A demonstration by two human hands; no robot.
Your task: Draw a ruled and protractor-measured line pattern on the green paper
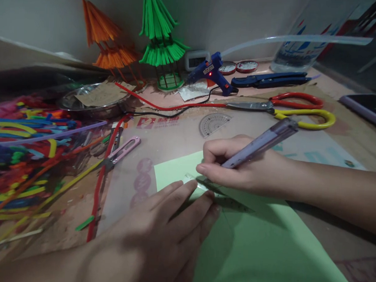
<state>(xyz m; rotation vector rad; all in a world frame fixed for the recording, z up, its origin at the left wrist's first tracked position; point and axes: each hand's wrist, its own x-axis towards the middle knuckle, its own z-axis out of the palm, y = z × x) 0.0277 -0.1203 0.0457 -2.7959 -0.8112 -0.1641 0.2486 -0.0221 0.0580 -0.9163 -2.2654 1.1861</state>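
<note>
A sheet of light green paper [264, 250] lies in front of me over a translucent plastic sheet. My left hand [175, 223] rests on the paper with its fingers stretched out, pressing on a clear ruler [201, 185] that is partly hidden under the fingertips. In my right hand [236, 163] is a purple pen [258, 144], tilted up to the right. Its tip is hidden behind the fingers, close to the ruler's edge. Beyond the paper sits a clear protractor [213, 124].
Scissors [297, 110], a blue glue gun [213, 72] with its red light on, and blue pliers [268, 79] lie behind. Pipe cleaners [24, 151] crowd the left, near a pink cutter [125, 149]. Orange [117, 58] and green [163, 53] tiered models stand at the back; a phone [366, 107] lies right.
</note>
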